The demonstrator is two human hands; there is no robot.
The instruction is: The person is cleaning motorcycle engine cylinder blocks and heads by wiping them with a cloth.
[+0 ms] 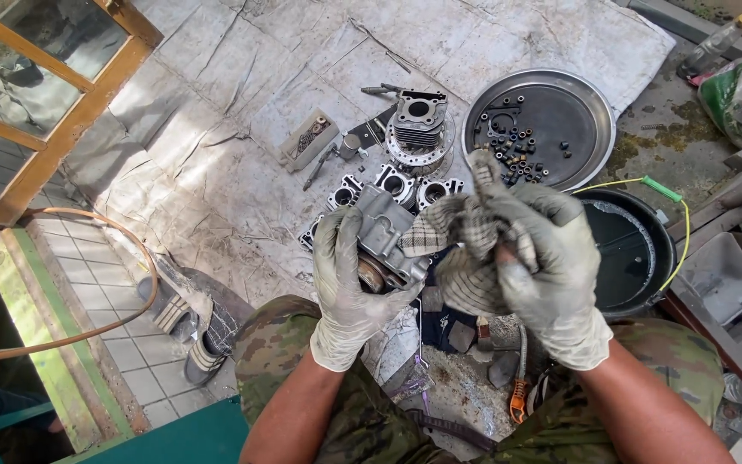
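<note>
The gloved left hand (349, 279) grips a grey metal engine casing (384, 236). The gloved right hand (547, 262) presses a checkered rag (461, 236) against it. A round metal tray (590, 116) holds small parts.

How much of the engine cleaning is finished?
Done, it seems: an engine taken apart, with bolts gathered in the round tray. In hand: the left hand holds a metal casing while the right hand grips a checked rag. Left: other parts lie on the sheet.
</note>
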